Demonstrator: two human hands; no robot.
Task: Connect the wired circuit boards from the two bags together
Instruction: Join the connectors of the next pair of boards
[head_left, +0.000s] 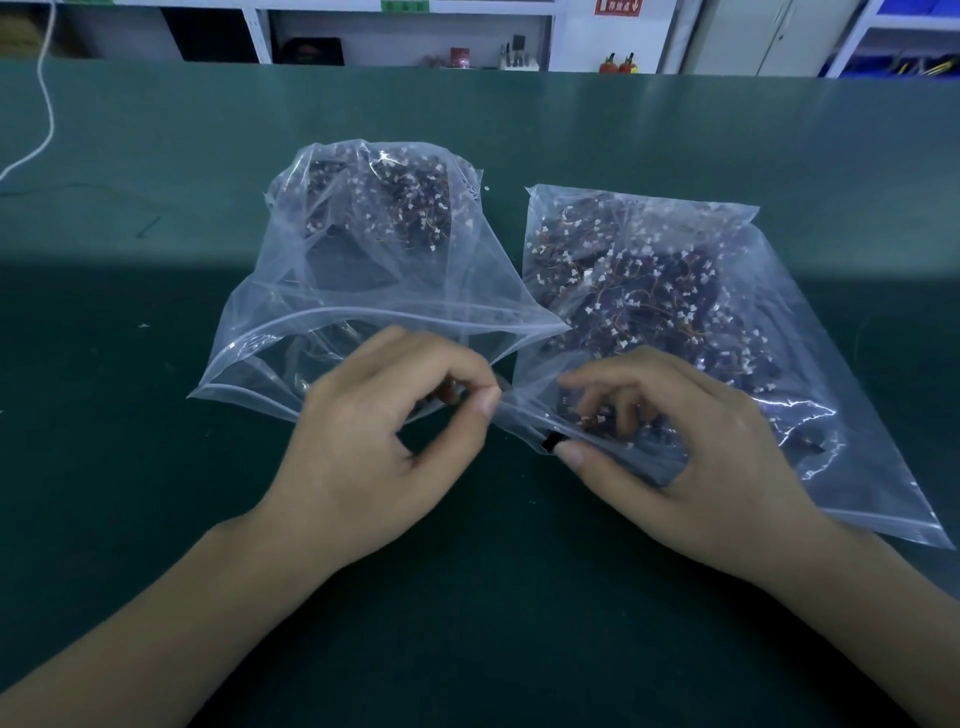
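Two clear zip bags lie side by side on the green table. Both are filled with small dark wired circuit boards with white connectors. The left bag (363, 291) stands open toward me. My left hand (384, 447) is at its mouth, thumb and curled fingers pinching a small reddish-brown wired board (451, 391). The right bag (701, 322) lies flatter. My right hand (691, 457) has its fingers curled inside that bag's mouth among the boards, and its thumb tip lies against a small black board (550, 442) at the bag's lip.
A white cable (47, 104) trails across the table's far left. Shelves with small items and blue bins stand behind the table's far edge. Dark green table surface (467, 597) lies in front of the bags, between my forearms.
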